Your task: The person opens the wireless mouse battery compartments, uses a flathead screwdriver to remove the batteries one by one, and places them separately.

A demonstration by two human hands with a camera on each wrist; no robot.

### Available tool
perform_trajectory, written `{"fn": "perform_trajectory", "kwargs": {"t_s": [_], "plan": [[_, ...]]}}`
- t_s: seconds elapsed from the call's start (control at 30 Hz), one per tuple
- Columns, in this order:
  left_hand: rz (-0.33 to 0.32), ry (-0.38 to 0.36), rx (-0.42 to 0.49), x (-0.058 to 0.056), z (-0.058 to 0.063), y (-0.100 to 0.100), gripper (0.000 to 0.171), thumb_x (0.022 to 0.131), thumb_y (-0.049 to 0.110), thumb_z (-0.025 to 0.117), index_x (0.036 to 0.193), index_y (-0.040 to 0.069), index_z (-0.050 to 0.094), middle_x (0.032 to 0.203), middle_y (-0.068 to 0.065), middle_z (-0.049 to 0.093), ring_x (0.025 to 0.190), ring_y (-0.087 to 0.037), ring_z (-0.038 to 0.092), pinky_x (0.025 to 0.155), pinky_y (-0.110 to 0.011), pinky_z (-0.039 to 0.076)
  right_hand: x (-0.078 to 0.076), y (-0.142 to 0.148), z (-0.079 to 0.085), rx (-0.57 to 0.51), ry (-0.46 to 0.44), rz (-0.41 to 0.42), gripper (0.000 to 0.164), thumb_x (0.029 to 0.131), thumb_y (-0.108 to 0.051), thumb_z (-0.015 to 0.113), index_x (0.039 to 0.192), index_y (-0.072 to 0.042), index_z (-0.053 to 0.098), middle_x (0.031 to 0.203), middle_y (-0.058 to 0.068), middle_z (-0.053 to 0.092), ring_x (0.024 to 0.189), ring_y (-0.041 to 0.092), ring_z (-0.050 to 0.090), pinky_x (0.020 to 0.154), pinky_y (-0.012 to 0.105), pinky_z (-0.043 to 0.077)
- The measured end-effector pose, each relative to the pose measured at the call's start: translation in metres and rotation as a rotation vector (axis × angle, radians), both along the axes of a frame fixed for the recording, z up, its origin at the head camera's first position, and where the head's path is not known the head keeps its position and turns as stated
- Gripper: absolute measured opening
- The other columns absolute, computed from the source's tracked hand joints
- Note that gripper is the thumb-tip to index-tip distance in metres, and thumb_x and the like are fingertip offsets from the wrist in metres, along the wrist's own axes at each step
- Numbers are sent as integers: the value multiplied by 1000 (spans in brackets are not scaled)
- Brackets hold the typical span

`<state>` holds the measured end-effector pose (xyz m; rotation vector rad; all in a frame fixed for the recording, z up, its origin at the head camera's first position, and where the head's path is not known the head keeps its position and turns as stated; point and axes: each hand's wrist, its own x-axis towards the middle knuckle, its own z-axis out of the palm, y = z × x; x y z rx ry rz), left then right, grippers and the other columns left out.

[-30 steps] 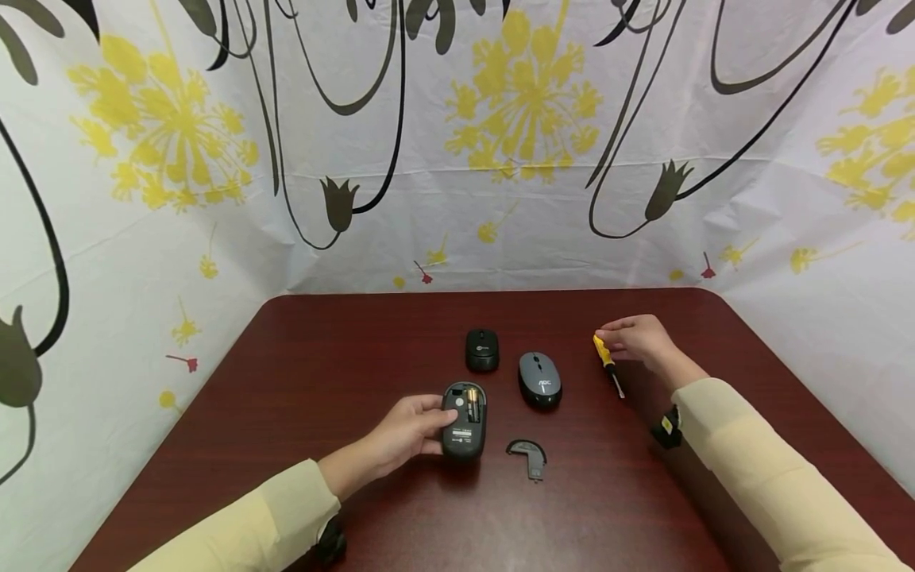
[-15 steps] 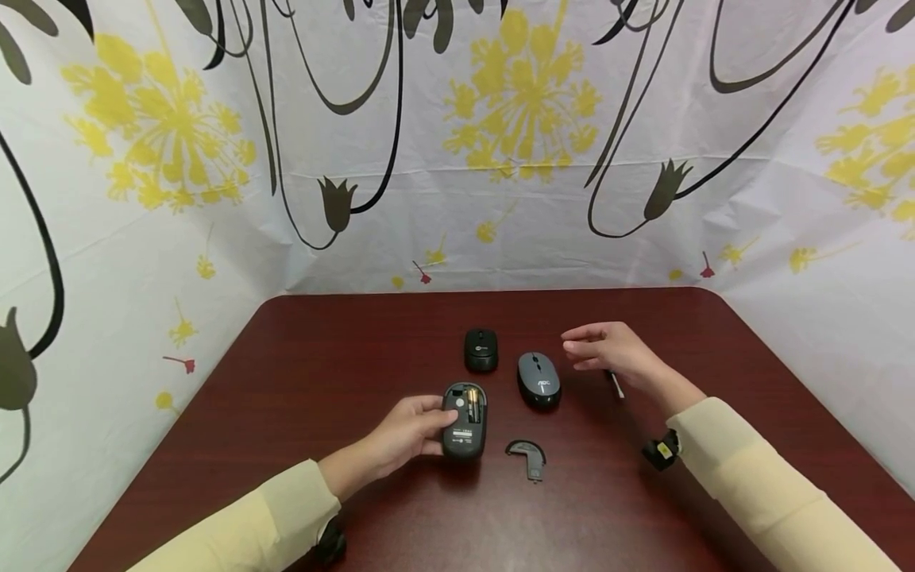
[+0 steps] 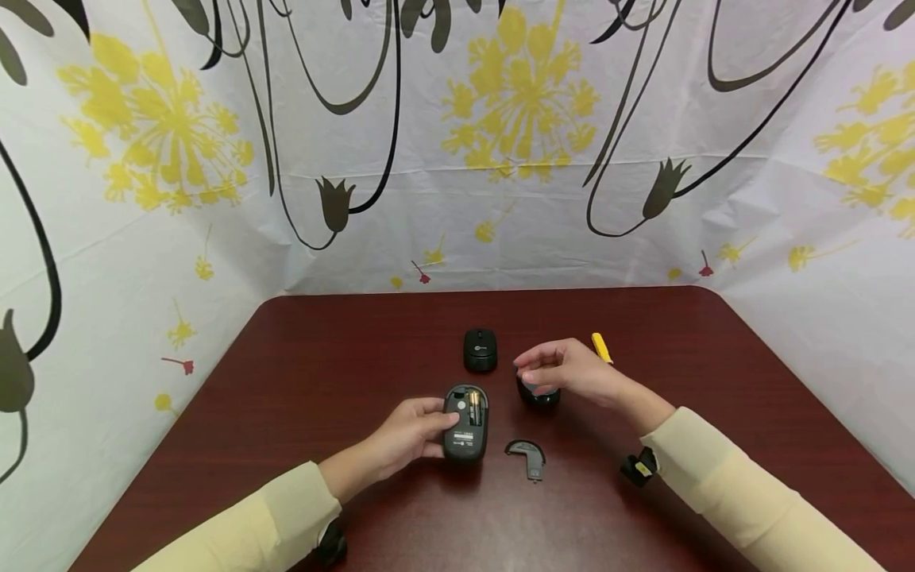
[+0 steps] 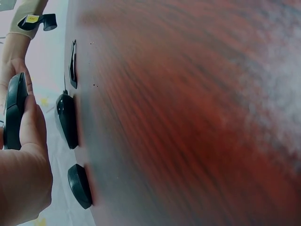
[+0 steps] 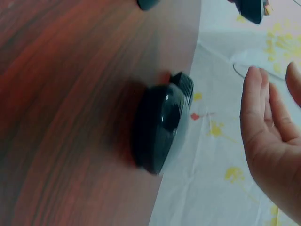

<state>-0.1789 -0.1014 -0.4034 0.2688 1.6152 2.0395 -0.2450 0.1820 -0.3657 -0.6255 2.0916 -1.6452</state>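
Observation:
My left hand [image 3: 411, 435] grips a dark computer mouse [image 3: 465, 441], its underside turned toward the head camera. The battery bay is uncovered and shows a gold-and-black battery [image 3: 474, 407]. In the left wrist view that mouse [image 4: 15, 113] is edge-on between fingers and thumb. My right hand [image 3: 575, 372] is above the grey mouse [image 3: 541, 399] and partly hides it in the head view. Its fingers are loosely bent and hold nothing; the right wrist view has the hand [image 5: 270, 127] apart from the grey mouse [image 5: 157, 127]. The grey L-shaped battery cover [image 3: 530, 457] lies on the table nearer me.
A small black mouse [image 3: 480, 350] sits farther back. The yellow-handled screwdriver [image 3: 602, 347] lies right of the grey mouse, its shaft hidden behind my right hand. All rest on a dark red wooden table [image 3: 357, 349], with a patterned white cloth [image 3: 429, 143] around it.
My right hand has let go of the screwdriver and moved left over the grey mouse. The left hand and its mouse have stayed nearly still.

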Motion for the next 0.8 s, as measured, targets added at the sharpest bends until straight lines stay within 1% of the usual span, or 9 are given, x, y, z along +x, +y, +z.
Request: {"fn": "perform_trajectory", "kwargs": {"t_s": [0.17,0.27,0.33,0.4,0.47,0.57,0.6,0.67,0.8], "plan": [[-15,4,-4,1,-1,2,46,84,14,59,119,-11,43,104,-21,58,92,-28,58,72,-41,50,4,-17,-1,-35,13,120,38,78,-9,67,112,2,56,106,18,57,96,41,52,75,45,48],[-20,0,-9,1,-1,2,45,84,15,60,118,-11,44,103,-21,59,92,-28,59,72,-41,50,6,-25,0,-19,51,166,38,77,-8,68,112,2,56,105,21,57,92,37,55,75,44,48],[-20,-3,-12,2,-2,3,45,84,15,60,118,-10,45,103,-21,59,91,-28,59,72,-41,50,7,-30,2,0,74,186,37,76,-8,68,111,0,57,104,23,57,89,34,56,74,42,48],[-21,-8,-14,2,-2,3,44,84,15,60,118,-10,46,103,-21,59,92,-28,59,72,-41,50,8,-35,5,18,104,207,36,76,-7,68,110,1,58,101,23,57,86,32,57,72,39,49],[-22,-8,-13,3,-2,3,44,85,15,59,118,-10,46,103,-21,59,92,-28,59,72,-41,50,10,-39,8,36,125,225,34,76,-6,68,109,0,59,98,21,59,84,31,57,70,38,49],[-26,-8,-8,3,-2,3,43,85,14,58,118,-10,45,103,-21,59,91,-28,59,72,-41,50,9,-43,7,51,147,252,33,75,-8,70,107,-2,60,92,16,61,81,30,57,69,39,49],[-28,-5,-7,3,-2,3,43,85,14,58,117,-11,45,103,-21,59,91,-28,59,72,-41,50,9,-44,6,60,154,256,33,75,-11,70,106,-5,61,91,15,61,80,29,57,68,38,50],[-34,-1,-6,3,-2,3,42,85,14,58,117,-11,45,102,-21,59,91,-28,59,72,-41,50,6,-45,0,72,162,264,32,74,-16,72,104,-9,63,89,12,61,77,25,57,67,37,50],[-45,6,-12,4,-2,3,42,85,13,57,116,-12,45,100,-20,59,90,-27,59,72,-40,50,5,-49,-3,79,178,281,31,73,-16,73,102,-10,64,86,11,59,73,22,55,63,34,50]]}}
